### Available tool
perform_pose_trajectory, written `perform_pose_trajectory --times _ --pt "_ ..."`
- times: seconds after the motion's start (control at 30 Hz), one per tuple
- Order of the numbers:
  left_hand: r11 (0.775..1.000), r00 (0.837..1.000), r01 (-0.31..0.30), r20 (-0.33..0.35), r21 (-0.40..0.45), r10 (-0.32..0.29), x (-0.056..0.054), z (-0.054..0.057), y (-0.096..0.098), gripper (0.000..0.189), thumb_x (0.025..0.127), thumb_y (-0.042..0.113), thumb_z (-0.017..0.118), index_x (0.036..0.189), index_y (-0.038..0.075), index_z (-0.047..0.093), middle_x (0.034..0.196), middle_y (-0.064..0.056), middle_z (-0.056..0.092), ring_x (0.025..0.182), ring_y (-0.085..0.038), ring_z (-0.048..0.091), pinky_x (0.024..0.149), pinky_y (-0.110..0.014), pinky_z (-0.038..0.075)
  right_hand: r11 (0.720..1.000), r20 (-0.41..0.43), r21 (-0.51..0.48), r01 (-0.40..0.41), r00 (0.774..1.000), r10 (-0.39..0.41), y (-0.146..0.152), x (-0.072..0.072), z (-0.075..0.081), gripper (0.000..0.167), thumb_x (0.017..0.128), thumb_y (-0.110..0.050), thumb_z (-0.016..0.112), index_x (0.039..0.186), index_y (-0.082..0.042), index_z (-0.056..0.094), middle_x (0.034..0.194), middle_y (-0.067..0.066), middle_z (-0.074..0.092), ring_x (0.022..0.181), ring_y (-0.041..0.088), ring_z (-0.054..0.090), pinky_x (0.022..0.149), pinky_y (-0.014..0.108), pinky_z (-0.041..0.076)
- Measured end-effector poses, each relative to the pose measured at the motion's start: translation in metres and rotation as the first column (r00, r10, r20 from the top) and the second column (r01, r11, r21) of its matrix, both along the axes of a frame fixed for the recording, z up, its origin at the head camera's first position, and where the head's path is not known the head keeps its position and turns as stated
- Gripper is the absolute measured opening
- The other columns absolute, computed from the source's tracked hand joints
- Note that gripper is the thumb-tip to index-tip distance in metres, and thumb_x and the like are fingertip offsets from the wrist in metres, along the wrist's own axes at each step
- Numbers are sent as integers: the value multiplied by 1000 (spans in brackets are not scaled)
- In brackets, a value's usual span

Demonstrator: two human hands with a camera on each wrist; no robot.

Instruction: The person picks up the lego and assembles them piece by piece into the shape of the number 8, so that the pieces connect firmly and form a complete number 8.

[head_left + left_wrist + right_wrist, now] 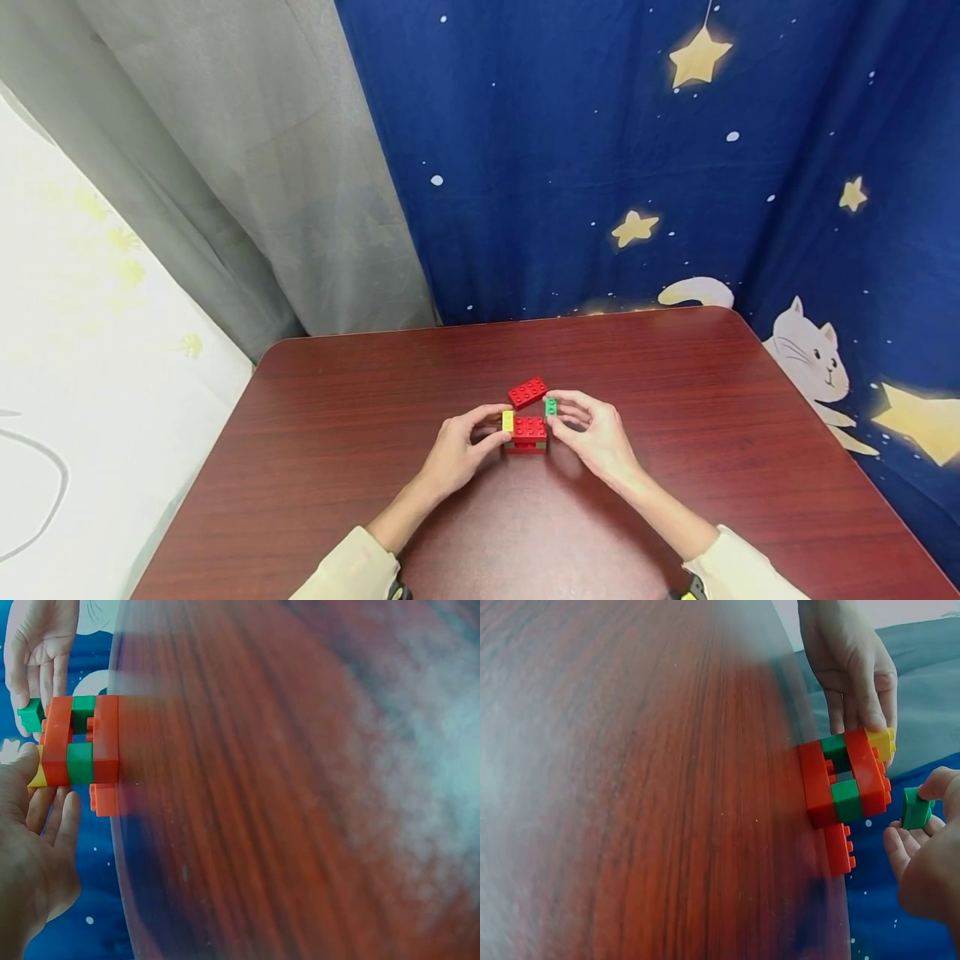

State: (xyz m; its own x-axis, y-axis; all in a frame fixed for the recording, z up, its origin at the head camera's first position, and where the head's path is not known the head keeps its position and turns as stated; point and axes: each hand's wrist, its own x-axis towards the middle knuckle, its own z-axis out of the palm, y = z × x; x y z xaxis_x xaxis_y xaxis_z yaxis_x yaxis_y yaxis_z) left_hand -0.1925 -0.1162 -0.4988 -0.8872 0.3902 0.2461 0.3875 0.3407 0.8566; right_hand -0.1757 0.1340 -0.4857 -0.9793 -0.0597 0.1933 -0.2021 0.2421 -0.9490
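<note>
A small stack of toy building bricks stands on the table: a red brick [820, 784] at the bottom, two green bricks [847, 799] at its ends, and another red brick [530, 428] across the top. My left hand [453, 451] pinches a yellow brick [507, 422] at the left end of that top brick, against its studs. Just off the stack's right end, my right hand [597, 437] pinches a small green brick [916, 808] between thumb and fingers, apart from the stack. Behind the stack a loose red brick [528, 392] lies at an angle.
The brown wooden table [360, 400] reaches back to a grey curtain [300, 208] and a blue star-patterned curtain [540, 167]. A white surface [97, 333] borders the left side.
</note>
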Motion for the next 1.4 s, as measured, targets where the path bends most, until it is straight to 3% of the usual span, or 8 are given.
perform_pose_trajectory --times 0.2,0.63,1.4 --pt "1000 1000 -9 -3 -8 9 0 -1 -1 44 95 12 82 137 10 70 121 -3 76 105 -14 75 93 -32 60 999 -26 13 -49 998 49 -3 1 -2 39 91 -1 83 128 -3 74 118 13 77 108 28 76 99 41 58" --pt "1000 1000 -1 -6 -3 1 -1 -1 -1 44 95 11 81 137 6 70 122 -5 76 104 -14 75 92 -29 59 996 -67 45 -78 994 81 -6 2 -7 43 91 0 83 133 -1 71 120 12 77 106 27 76 98 45 58" --pt "1000 1000 -5 -27 -2 5 -1 -3 0 42 95 11 81 136 7 70 121 -5 77 103 -14 76 91 -30 60 995 -98 72 -74 992 81 -8 4 -10 38 90 0 84 126 -4 76 117 13 78 98 24 78 91 39 61"
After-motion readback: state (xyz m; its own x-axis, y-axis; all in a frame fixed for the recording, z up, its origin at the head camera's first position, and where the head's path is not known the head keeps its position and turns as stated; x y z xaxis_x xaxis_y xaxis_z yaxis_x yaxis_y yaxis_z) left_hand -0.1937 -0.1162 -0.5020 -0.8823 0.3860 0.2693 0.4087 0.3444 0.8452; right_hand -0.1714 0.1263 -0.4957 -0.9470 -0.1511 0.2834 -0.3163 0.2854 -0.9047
